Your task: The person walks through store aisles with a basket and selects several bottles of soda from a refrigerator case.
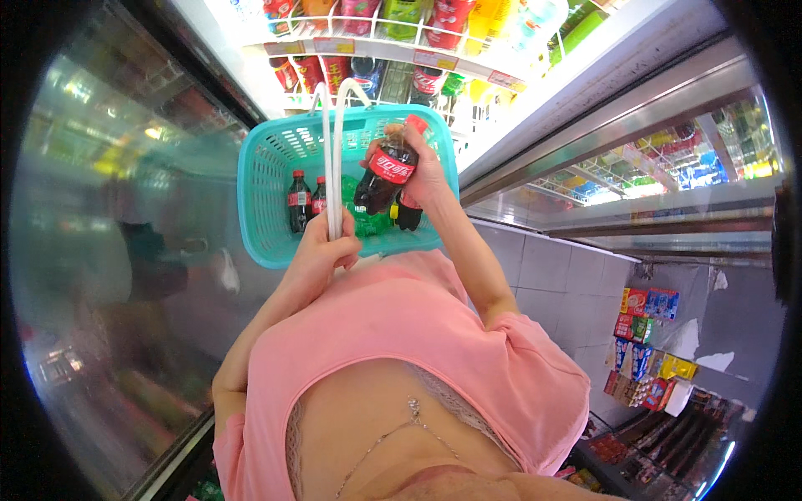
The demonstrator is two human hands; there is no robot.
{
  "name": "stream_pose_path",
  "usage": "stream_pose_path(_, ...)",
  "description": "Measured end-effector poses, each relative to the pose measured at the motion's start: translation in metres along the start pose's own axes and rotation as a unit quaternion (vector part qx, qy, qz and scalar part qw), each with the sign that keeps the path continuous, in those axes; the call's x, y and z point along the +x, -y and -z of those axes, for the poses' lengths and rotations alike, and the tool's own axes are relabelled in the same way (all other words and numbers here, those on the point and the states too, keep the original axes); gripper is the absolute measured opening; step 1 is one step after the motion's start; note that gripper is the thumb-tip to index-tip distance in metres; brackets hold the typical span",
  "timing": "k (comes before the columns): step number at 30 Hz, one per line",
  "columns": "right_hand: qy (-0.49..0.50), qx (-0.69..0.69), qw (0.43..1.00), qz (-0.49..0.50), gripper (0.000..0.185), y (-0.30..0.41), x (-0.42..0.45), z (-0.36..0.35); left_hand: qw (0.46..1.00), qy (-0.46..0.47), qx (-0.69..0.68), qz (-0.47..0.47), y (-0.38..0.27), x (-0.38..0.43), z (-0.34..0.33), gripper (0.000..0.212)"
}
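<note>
My left hand (326, 244) is closed around the white handles (333, 156) of a turquoise plastic shopping basket (254, 232). By its neck, near the red cap, my right hand (426, 169) holds a Coca-Cola bottle (387, 172), tilted above the right part of the basket. A dark bottle with a red label (410, 216) shows below that hand, partly hidden. Inside the basket, a small cola bottle (299, 201) stands at the left, with another cola bottle (319, 195) beside it, half covered by the handles. Green plastic bottles (369, 224) lie in the middle.
Ahead is a lit drinks cooler with white wire shelves (388, 31) full of bottles and cans. A glass door (125, 250) stands along the left, and a metal-framed glass door (601, 169) is at the right. Several small boxes (639, 341) sit at the lower right, beyond the tiled floor (551, 269).
</note>
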State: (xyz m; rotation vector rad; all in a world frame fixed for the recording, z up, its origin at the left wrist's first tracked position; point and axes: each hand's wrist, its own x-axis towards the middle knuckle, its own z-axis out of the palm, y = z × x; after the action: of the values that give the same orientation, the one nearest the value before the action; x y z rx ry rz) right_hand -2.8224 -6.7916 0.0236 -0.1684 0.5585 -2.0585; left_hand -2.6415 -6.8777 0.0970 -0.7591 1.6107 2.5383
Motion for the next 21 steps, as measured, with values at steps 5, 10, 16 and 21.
stream_pose_path(5,0.016,-0.289,0.941,0.175,0.024,0.049,-0.01,-0.057,0.999,0.018,-0.01,-0.028,0.006,0.005,0.001,0.02)
stream_pose_path(10,0.095,-0.636,0.617,0.454,0.031,0.152,-0.031,-0.159,0.999,-0.002,-0.007,-0.039,0.016,0.018,0.003,0.017)
stream_pose_path(16,0.097,-0.665,0.392,0.629,0.021,0.261,-0.075,-0.323,0.999,0.015,-0.029,-0.033,0.01,0.015,0.003,0.019)
stream_pose_path(21,0.033,-0.593,0.217,0.774,0.024,0.319,-0.087,-0.405,0.999,0.026,-0.034,-0.019,0.01,0.024,-0.005,0.02)
